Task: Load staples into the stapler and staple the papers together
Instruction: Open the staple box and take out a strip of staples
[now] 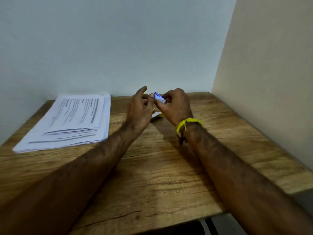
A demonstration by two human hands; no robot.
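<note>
A small blue staple box (pixel 159 96) is held above the back of the wooden table (pixel 152 167), pinched between both hands. My right hand (pixel 174 106) grips its right end. The fingertips of my left hand (pixel 141 107) touch its left end. Below the hands a yellow and white object (pixel 156 115), probably the stapler, lies on the table, mostly hidden by my fingers. A stack of printed papers (pixel 67 121) lies flat at the back left of the table.
A pale wall (pixel 118 48) stands right behind the table and a cream wall (pixel 262 82) closes the right side. The table's front edge runs across the lower right, with dark floor below. A yellow band circles my right wrist.
</note>
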